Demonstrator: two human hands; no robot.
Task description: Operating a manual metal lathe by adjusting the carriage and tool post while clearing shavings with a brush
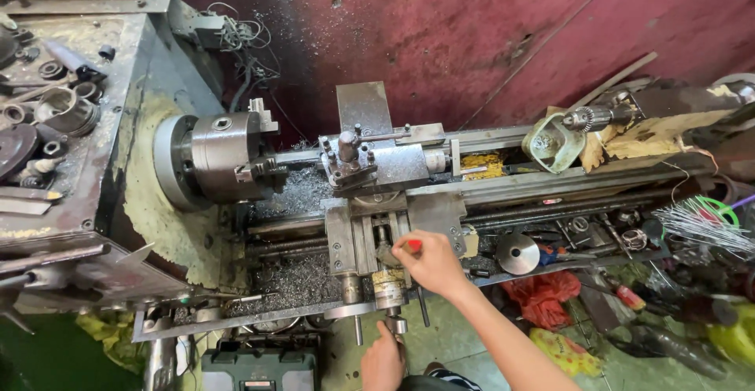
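Red brush [412, 245] between pinched fingers [403, 243]

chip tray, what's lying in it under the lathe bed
The chip tray holds a heap of grey metal shavings below the chuck. Further right, the carriage and right hand cover it, so nothing there can be told.

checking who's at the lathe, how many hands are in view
2, both the person's own: the right hand on the lathe carriage, fingers pinching a small red thing; the left hand lower, at the crank handle. No others visible.
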